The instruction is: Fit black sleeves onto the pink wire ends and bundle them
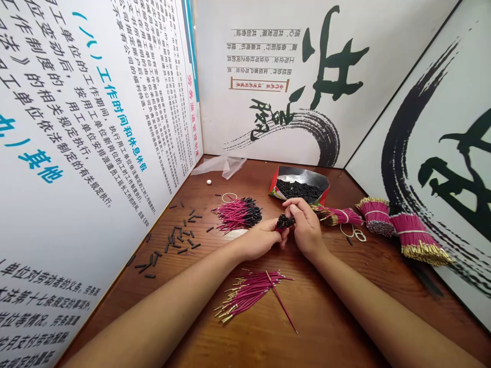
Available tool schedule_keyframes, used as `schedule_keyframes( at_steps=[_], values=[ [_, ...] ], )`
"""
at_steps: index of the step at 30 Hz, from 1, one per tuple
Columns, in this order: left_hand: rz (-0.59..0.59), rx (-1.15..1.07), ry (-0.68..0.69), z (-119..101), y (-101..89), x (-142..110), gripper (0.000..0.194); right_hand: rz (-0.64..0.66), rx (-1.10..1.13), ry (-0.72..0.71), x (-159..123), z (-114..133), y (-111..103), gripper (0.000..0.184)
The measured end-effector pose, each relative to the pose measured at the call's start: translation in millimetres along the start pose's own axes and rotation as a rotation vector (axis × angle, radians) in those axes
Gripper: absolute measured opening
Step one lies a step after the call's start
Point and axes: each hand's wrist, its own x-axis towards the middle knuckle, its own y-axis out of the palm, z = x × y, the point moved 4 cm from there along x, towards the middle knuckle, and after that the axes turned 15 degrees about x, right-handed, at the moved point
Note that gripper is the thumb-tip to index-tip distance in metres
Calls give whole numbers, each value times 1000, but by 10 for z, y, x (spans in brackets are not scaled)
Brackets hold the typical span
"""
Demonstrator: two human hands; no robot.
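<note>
My left hand is closed around a bundle of wires with black-sleeved ends, which point up and right. Close against that bundle, my right hand has its thumb and fingers pinched together; whatever is between them is hidden. Below the hands lies a loose pile of magenta wires with brass-coloured tips, one wire lying askew across its right side. Another pile of magenta wires, with black sleeves on the right ends, rests beyond my left hand.
Behind my hands stands an open box of short black tubes. More black tubes are scattered at left. Tied wire bundles line the right side, near rubber bands. A clear plastic bag lies at the back. Printed panels enclose the table.
</note>
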Motion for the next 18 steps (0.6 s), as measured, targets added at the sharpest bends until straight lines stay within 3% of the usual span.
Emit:
schedule_keyframes(
  at_steps=[6,10,13,15,18],
  values=[
    [-81,28,-78,-71,-25,-43,7,14,70,4,5,19,24,18],
    [-186,452,21,-266,-287,-57,11,21,124,32,4,-12,31,18],
    [-283,915,-182,-313,-607,-112,12,12,160,54,5,-44,27,17],
    [-329,1100,-285,-314,-794,-164,13,11,165,57,6,-55,25,17],
    [-354,1206,-252,-293,-939,-199,18,15,166,52,8,-61,25,17]
  ],
)
